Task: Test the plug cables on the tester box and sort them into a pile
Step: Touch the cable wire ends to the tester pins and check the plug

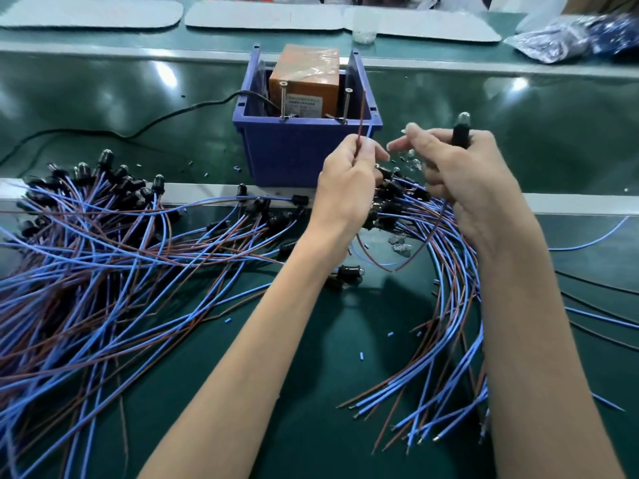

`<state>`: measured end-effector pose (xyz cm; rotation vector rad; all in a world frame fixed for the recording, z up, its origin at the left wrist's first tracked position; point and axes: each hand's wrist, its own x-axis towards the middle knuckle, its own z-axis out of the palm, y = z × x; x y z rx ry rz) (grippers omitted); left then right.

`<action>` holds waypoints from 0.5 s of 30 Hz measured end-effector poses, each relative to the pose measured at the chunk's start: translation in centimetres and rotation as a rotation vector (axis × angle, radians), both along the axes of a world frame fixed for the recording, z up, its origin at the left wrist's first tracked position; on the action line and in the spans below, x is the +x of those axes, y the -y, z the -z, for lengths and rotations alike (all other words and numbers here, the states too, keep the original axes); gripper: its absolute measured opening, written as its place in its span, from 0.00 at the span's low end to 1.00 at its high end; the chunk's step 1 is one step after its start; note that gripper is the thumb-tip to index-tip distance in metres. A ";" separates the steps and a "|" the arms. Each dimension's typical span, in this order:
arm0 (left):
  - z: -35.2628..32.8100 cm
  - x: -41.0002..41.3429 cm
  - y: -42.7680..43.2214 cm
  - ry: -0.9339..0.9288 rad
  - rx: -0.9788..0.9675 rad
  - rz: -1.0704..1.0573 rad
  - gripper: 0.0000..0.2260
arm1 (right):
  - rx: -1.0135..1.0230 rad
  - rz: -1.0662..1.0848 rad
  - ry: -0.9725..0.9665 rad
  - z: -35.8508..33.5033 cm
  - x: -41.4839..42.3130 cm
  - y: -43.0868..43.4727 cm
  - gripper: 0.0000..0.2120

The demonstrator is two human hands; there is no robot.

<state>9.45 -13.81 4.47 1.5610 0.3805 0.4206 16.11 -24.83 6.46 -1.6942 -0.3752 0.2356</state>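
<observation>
- The left hand [345, 188] pinches the brown and blue wire ends [361, 115] of one plug cable; they point up in front of the tester box [304, 84].
- The right hand [463, 174] curls round a black plug [460, 134], bulb uppermost, right of the box.
- The box sits in a blue bin [287, 150], far centre.
- A large cable pile [103, 254] lies left, and a smaller bunch [449, 323] lies right on the green table [311, 392].
</observation>
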 end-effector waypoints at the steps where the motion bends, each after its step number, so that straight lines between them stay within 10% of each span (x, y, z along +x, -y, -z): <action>1: 0.0 -0.1 -0.1 -0.006 -0.017 0.012 0.14 | -0.002 -0.015 0.003 -0.1 -0.1 -0.1 0.11; 15: -1.6 -0.6 0.0 0.082 -0.529 -0.148 0.09 | -0.178 -0.371 -0.070 0.4 -2.0 -1.8 0.07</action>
